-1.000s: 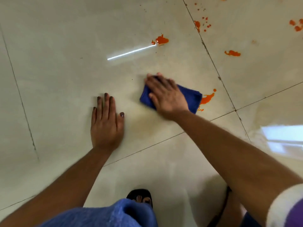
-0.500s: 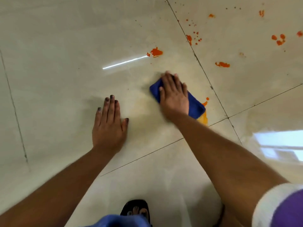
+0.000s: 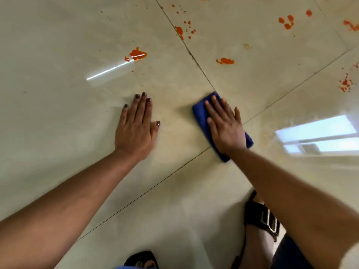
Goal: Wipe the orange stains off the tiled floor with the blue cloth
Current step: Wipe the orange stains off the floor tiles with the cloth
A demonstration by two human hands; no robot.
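My right hand (image 3: 225, 126) lies flat with straight fingers on the folded blue cloth (image 3: 201, 115), pressing it onto the beige tiled floor (image 3: 58, 45) near where the grout lines cross. My left hand (image 3: 136, 127) rests flat on the floor, fingers straight, left of the cloth. Orange stains lie farther off: a blot (image 3: 137, 54) by a bright reflection, a patch (image 3: 225, 61), a splatter group (image 3: 182, 31) on the grout line, blots (image 3: 286, 22) at the back right and specks (image 3: 345, 84) at the right edge. A faint yellowish smear surrounds the cloth.
My feet in dark sandals show at the bottom, one (image 3: 142, 260) in the middle and one (image 3: 261, 216) under my right forearm. A window reflection (image 3: 318, 136) glares on the tile at the right.
My right hand has slid the cloth to the right and toward me over the orange smear beside it, which is gone from sight. My left hand stays planted on the floor.
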